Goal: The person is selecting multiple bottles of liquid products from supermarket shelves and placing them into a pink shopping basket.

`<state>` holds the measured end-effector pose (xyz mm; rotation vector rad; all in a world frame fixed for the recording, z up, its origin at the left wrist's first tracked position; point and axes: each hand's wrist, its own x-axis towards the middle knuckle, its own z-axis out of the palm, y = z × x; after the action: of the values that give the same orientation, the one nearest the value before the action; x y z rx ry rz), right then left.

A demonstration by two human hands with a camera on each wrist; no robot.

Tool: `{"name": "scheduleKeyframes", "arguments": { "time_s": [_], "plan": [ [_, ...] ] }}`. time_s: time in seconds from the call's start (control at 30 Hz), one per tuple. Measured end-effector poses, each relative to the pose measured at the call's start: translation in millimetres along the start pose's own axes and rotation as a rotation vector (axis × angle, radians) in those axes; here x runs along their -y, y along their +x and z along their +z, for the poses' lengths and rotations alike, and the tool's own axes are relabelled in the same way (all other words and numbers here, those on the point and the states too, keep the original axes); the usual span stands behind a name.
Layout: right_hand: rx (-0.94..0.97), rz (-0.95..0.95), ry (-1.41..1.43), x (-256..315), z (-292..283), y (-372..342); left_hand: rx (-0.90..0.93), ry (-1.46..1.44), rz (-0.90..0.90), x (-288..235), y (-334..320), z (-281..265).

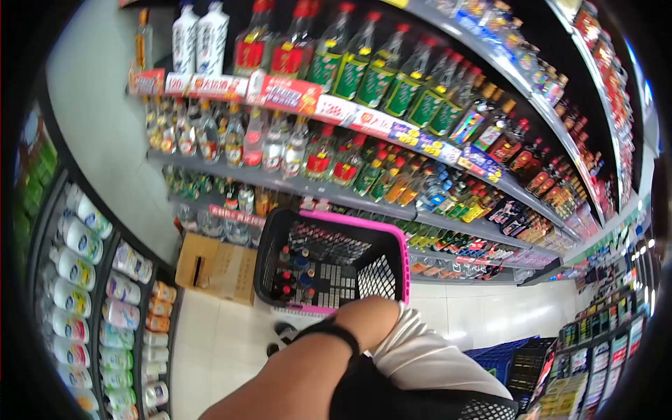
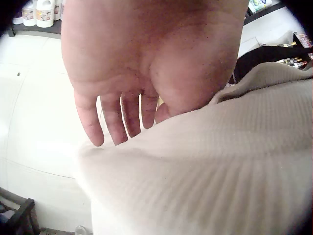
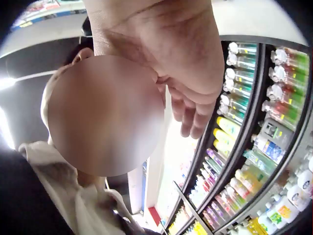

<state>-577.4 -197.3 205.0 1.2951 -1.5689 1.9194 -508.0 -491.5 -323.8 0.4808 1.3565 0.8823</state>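
My left hand [image 2: 151,63] hangs with its fingers loosely bent beside cream ribbed clothing [image 2: 205,166], fingertips right at the fabric. Nothing shows in its palm. My right hand [image 3: 171,58] is raised in front of a person whose face is blurred out. Its fingers [image 3: 188,115] are relaxed and bent a little, with no object visible in them; its thumb is mostly hidden. In the head view a bare arm [image 1: 294,371] with a black band [image 1: 341,336] crosses the bottom. Beyond it stands a black shopping basket with a pink rim [image 1: 404,259], several bottles [image 1: 285,274] inside.
A curved shelf of liquor bottles [image 1: 385,73] rises behind the basket. To its left sits a cardboard box [image 1: 217,269] on the tiled floor [image 1: 231,336]. Shelves of white jugs [image 1: 73,269] line the left side. At lower right is a blue basket [image 1: 500,360].
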Motion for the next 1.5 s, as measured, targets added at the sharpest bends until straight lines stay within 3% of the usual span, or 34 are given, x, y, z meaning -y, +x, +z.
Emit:
{"name": "scheduleKeyframes", "arguments": {
  "time_s": [0.03,0.07,0.13,0.2,0.27,0.3,0.37,0.43,0.53,0.6,0.67,0.73,0.77,0.87,0.97,1.1,1.17,1.3,1.43,1.5],
  "plan": [
    [0.032,0.087,0.021,-8.2,12.4,-7.9,0.023,0.040,0.026,-13.1,15.7,-8.3],
    [0.003,0.022,-0.140,-17.1,17.2,-17.6,0.045,0.081,0.052,-27.4,32.2,-16.0],
    [0.028,0.418,-0.050,-12.7,12.2,-37.9,0.096,0.180,0.089,-58.6,61.4,-41.9],
    [-0.055,0.756,-0.201,4.0,0.4,-61.0,0.143,0.277,0.122,-92.4,88.3,-67.1],
    [-0.326,0.720,-0.340,-12.3,-3.1,-126.0,0.186,0.370,0.149,-128.3,115.5,-92.2],
    [-0.383,0.890,-0.390,-8.5,-7.1,-155.2,0.207,0.413,0.161,-146.8,129.2,-102.2],
    [-0.573,1.043,-0.439,3.3,0.3,-222.6,0.237,0.489,0.184,-181.7,155.6,-116.6],
    [-0.850,1.488,-0.365,40.6,22.3,-258.6,0.267,0.561,0.191,-209.3,173.5,-124.1],
    [-1.026,1.579,-0.621,37.3,80.8,-392.2,0.321,0.673,0.193,-245.9,195.4,-122.4],
    [-1.236,1.391,-0.908,22.8,135.4,-490.4,0.358,0.749,0.191,-267.4,207.6,-114.9],
    [-1.476,1.814,-0.712,57.2,168.3,-467.9,0.394,0.827,0.188,-288.0,221.1,-104.3],
    [-1.628,1.811,-0.649,60.3,209.0,-503.8,0.420,0.894,0.189,-305.9,232.7,-88.1],
    [-1.681,1.898,-0.608,62.9,222.2,-509.2,0.432,0.926,0.188,-313.4,237.9,-79.2],
    [-1.702,1.863,-0.494,75.5,257.8,-546.6,0.457,1.019,0.180,-333.1,250.6,-47.1],
    [-1.839,1.849,-0.409,69.9,280.4,-601.8,0.481,1.117,0.166,-353.3,263.5,-4.8],
    [-1.837,1.648,-0.535,96.5,288.3,-662.6,0.519,1.216,0.156,-362.3,290.2,88.9],
    [-1.858,1.633,-0.468,117.1,286.6,-685.8,0.533,1.255,0.148,-362.2,304.0,143.6],
    [-1.990,1.488,-0.478,165.5,299.4,-708.7,0.543,1.290,0.061,-318.4,297.8,222.6],
    [-2.151,1.206,-0.441,200.3,323.5,-721.5,0.556,1.305,-0.019,-270.8,282.1,283.3],
    [-2.221,1.248,-0.373,209.1,337.3,-731.9,0.560,1.316,-0.052,-247.7,268.4,298.9]
  ]
}}
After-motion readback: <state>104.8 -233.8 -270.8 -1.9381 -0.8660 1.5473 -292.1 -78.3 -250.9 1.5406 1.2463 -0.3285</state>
